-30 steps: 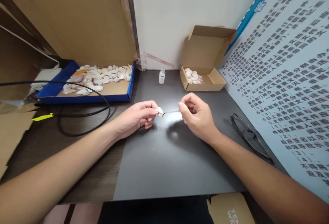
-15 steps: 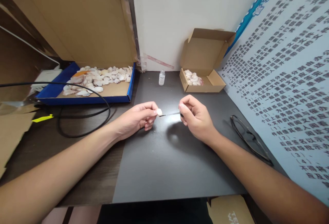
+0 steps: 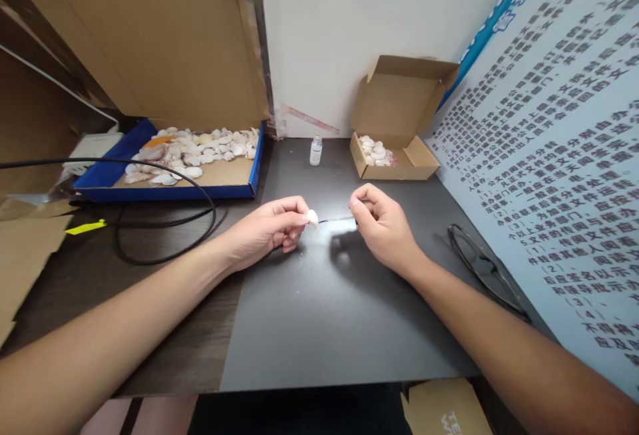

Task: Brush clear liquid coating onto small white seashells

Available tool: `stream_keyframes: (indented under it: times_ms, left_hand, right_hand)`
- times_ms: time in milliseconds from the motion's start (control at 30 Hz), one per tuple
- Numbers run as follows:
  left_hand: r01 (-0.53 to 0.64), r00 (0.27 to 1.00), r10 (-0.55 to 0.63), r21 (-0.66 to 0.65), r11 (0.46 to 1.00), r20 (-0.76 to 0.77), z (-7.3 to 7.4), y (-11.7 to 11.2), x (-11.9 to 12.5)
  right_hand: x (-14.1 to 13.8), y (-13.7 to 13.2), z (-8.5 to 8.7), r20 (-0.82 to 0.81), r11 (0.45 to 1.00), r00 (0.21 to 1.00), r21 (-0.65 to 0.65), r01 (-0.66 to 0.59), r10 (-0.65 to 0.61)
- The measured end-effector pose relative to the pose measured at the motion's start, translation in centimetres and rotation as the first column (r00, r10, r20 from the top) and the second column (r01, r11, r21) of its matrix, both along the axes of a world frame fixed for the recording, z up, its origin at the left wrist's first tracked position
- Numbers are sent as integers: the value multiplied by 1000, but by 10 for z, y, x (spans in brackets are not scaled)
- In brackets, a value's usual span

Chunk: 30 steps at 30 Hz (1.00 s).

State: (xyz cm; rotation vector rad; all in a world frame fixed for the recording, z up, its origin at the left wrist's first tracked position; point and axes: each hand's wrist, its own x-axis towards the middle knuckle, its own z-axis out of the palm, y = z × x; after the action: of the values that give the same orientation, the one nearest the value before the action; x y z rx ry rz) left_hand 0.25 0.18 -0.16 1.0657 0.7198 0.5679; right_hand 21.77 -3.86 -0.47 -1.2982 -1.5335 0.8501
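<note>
Between the thumb and fingertips of my left hand (image 3: pixel 274 224) is a small white seashell (image 3: pixel 312 216), held above the grey mat. My right hand (image 3: pixel 380 223) is closed round a thin stick (image 3: pixel 339 219) with a pale shaft and a dark tip, perhaps a fine brush; its exact kind is too small to tell. The dark tip points left at the shell, a small gap away. Fingers hide the stick's other end. Beyond both hands stands a small clear glass bottle (image 3: pixel 315 151) with a label.
Many shells lie in a blue-edged cardboard box (image 3: pixel 214 191) at the left, more in a small brown box (image 3: pixel 399 172) at the back right. A black cable (image 3: pixel 213 212) loops near my left forearm. Glasses (image 3: pixel 482 265) lie by the printed panel (image 3: pixel 564 175) on the right.
The shell has turned a little in my left fingertips. The stick's dark tip has drawn slightly right, away from the shell. The whole view has shifted a touch.
</note>
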Motion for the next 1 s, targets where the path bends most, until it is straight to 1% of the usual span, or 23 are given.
stream_keyframes:
  times_ms: [67, 167, 233, 300, 367, 433, 500, 567, 633, 700, 767, 833, 900, 933, 1000]
  left_hand:
    - [-4, 1000, 4, -4, 1000, 1, 0, 0, 0]
    - [-11, 1000, 11, -4, 1000, 2, 0, 0, 0]
    - [-15, 1000, 15, -5, 1000, 3, 0, 0, 0]
    - [-19, 1000, 19, -3, 1000, 2, 0, 0, 1]
    - [-21, 1000, 21, 0, 1000, 1, -1, 0, 1]
    - [-25, 1000, 25, -3, 1000, 2, 0, 0, 1]
    - [-25, 1000, 25, -5, 1000, 3, 0, -1, 1]
    - [-19, 1000, 19, 0, 1000, 4, 0, -1, 1]
    - [-13, 1000, 13, 2, 1000, 4, 0, -1, 1]
    - [-14, 1000, 14, 2, 1000, 4, 0, -1, 0]
    - [-20, 1000, 20, 2, 1000, 2, 0, -1, 0]
    - [-26, 1000, 26, -2, 1000, 0, 0, -1, 0]
    - [-27, 1000, 27, -4, 1000, -1, 1, -1, 1]
    - [-24, 1000, 24, -4, 1000, -2, 1, -1, 1]
    - [-18, 1000, 18, -5, 1000, -4, 1, -1, 1]
  right_hand:
    - [1, 0, 0, -38, 1000, 999, -7, -11, 11]
    - [0, 0, -1, -102, 997, 992, -22, -75, 73]
    - [0, 0, -1, -60, 997, 996, -19, -69, 68]
    - [-1, 0, 0, 10, 1000, 1000, -14, -21, 21]
    - [-1, 0, 1, 35, 1000, 999, -20, 12, -11]
    - [-1, 0, 1, -22, 999, 1000, -42, -15, 14]
    - [-1, 0, -1, -97, 996, 993, -58, -74, 69]
    - [-2, 0, -2, -117, 994, 989, -55, -94, 87]
    - [-1, 0, -2, -66, 998, 997, -42, -48, 45]
    - [0, 1, -2, 6, 999, 1000, -26, 24, -24]
    - [1, 1, 0, 28, 998, 998, -16, 61, -61]
    - [1, 1, 0, -37, 999, 999, -22, 34, -35]
    - [0, 0, 0, -116, 999, 993, -26, -29, 26]
    - [-1, 0, 0, -128, 998, 991, -25, -52, 48]
    - [-1, -1, 0, -74, 999, 996, -16, -49, 48]
